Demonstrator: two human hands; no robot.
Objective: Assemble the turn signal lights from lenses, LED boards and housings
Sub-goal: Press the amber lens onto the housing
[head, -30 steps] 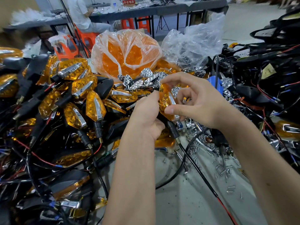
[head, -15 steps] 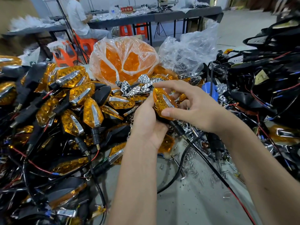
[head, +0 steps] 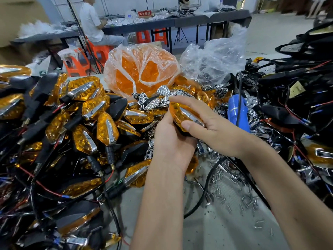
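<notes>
- Holding one turn signal light (head: 185, 118) at the centre of the scene, both hands grip it above the worktop (head: 225, 228).
- Left hand (head: 173, 141) cups the black housing from below, fingers curled round it; how its fingertips lie is hidden.
- Right hand (head: 212, 129) pinches the amber lens from above, thumb on the near edge, fingers over the far edge.
- Judgement: the lens appears to be getting pressed home on this unit; whether it is fully seated cannot be told.
- Done: a large heap of finished lights (head: 75, 123) with black stems and wires lies at left.
- Left to do: a clear bag of loose amber lenses (head: 142, 73) stands far centre, chrome reflector pieces (head: 158, 100) lie just beyond the hands, and black housings with wiring (head: 297, 98) pile up at right.
- Loose screws (head: 234, 193) are scattered on the worktop near right, beside a blue tool (head: 237, 112).
- Judgement: a good part of the stock remains unassembled.
</notes>
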